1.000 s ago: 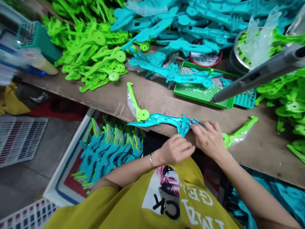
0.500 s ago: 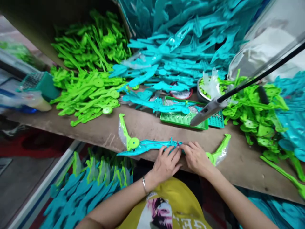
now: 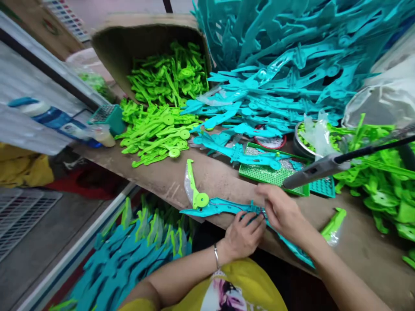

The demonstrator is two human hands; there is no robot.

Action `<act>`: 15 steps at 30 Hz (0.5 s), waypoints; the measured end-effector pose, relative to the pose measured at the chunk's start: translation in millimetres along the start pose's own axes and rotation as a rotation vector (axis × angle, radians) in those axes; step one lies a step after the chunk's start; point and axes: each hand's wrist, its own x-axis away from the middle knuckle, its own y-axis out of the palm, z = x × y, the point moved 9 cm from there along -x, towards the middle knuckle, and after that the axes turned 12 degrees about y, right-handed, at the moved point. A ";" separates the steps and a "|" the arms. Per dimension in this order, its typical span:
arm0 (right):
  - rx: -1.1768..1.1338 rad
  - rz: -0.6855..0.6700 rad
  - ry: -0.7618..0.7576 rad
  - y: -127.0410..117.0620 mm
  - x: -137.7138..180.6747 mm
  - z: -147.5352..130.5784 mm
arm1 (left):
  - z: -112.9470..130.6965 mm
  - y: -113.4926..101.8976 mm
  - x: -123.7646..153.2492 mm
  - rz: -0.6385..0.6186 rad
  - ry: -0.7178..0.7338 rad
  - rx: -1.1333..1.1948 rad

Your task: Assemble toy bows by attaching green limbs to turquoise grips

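A long turquoise plastic piece (image 3: 223, 206) lies along the table's front edge, with a lime-green arm (image 3: 193, 190) joined at its left end by a round disc. My left hand (image 3: 245, 235) is closed over its middle, fingers curled on top. Just above and right of it, my right hand (image 3: 285, 214) is raised with its forefinger stretched out and holds nothing I can see. A grey pen-shaped power screwdriver (image 3: 314, 170) hangs close beyond it on a black cord. Past my right wrist, a second green arm (image 3: 333, 226) with a clear plastic blade shows; its joint is hidden.
Green parts (image 3: 158, 134) are heaped at the back left, before a cardboard box (image 3: 112, 60). Turquoise parts (image 3: 259, 95) pile up behind. A green tray (image 3: 259, 173) of small metal pieces stands near the screwdriver. Finished-looking pieces (image 3: 129, 255) are stacked below the left edge.
My view has turned left, so everything sits further right. My right hand has lifted off the turquoise piece towards the screwdriver; my left hand stays on it.
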 end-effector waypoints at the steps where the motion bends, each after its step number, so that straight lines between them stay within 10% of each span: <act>1: 0.066 0.078 0.024 6.6 -20.0 3.3 | 0.5 0.0 0.6 0.008 0.001 -0.008; 8: 0.493 0.008 0.299 71.2 -120.1 57.4 | 0.1 8.4 4.4 -0.043 -0.006 -0.049; 15: 0.559 0.033 0.102 62.9 -110.1 11.1 | -0.1 11.8 1.6 -0.091 0.000 0.020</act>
